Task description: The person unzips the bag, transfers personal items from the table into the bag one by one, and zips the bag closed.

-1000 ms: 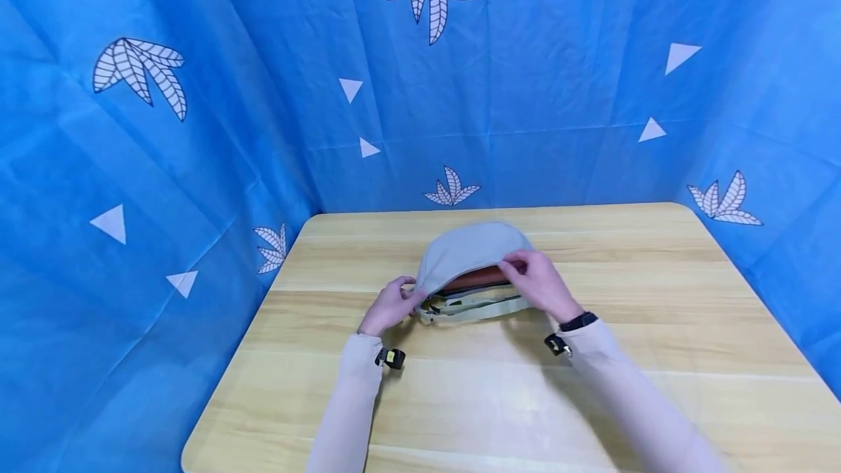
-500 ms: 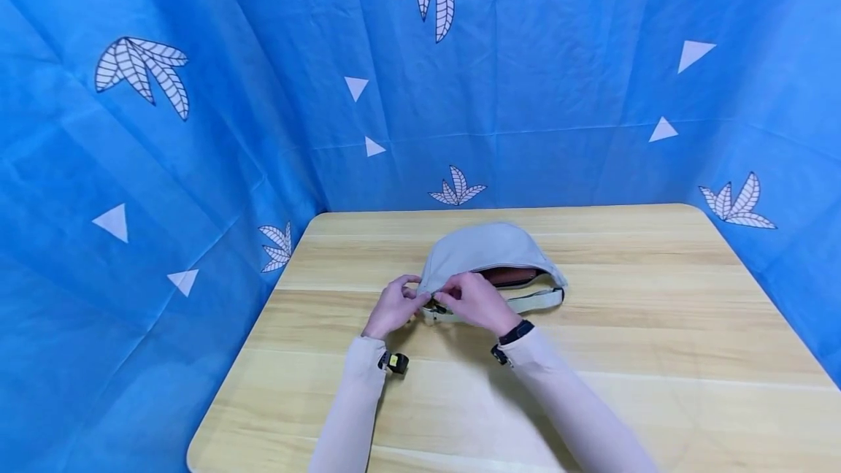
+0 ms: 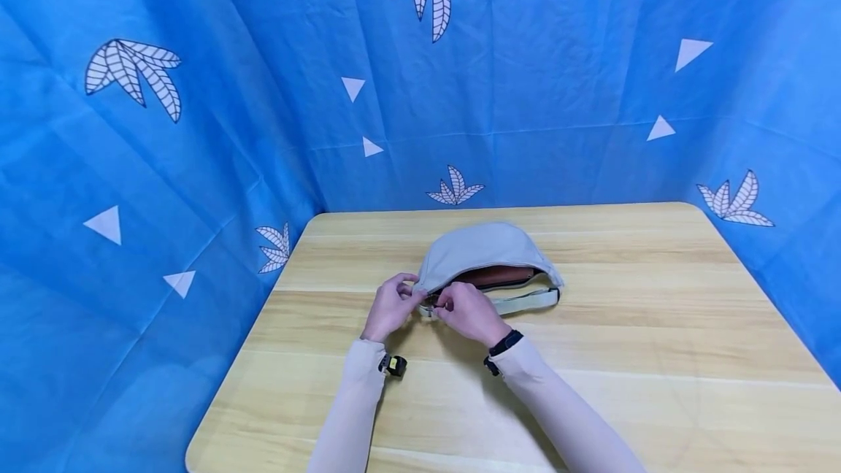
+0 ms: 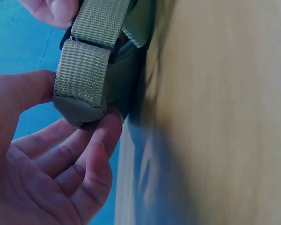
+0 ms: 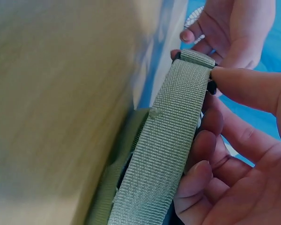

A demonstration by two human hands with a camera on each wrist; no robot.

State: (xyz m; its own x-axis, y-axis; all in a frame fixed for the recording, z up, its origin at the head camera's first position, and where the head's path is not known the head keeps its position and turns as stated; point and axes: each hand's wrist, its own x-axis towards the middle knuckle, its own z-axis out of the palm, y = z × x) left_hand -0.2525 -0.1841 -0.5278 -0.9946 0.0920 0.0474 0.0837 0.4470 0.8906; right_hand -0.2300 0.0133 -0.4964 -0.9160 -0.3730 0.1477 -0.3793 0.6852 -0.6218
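Note:
A light grey waist bag [image 3: 482,250] lies on the table, its zipped mouth gaping toward me. Something reddish-brown and flat [image 3: 499,275] shows inside the opening. My left hand [image 3: 390,305] holds the bag's left end, with thumb and fingers on either side of the tip in the left wrist view. Close beside it, my right hand [image 3: 471,310] has curled fingers at the left end of the mouth. In the right wrist view, its thumb touches the black buckle edge by the woven strap [image 5: 161,136], with fingers behind; exactly what it pinches is hidden.
The pale wooden table [image 3: 624,312] extends around the bag on all sides. A blue patterned curtain [image 3: 558,79] hangs behind it and along the left and right. The strap's right part [image 3: 532,301] loops out in front of the bag.
My right hand has let go of the mouth's edge on the right and moved left to the bag's left end, then shifted slightly toward me. The left hand keeps its hold.

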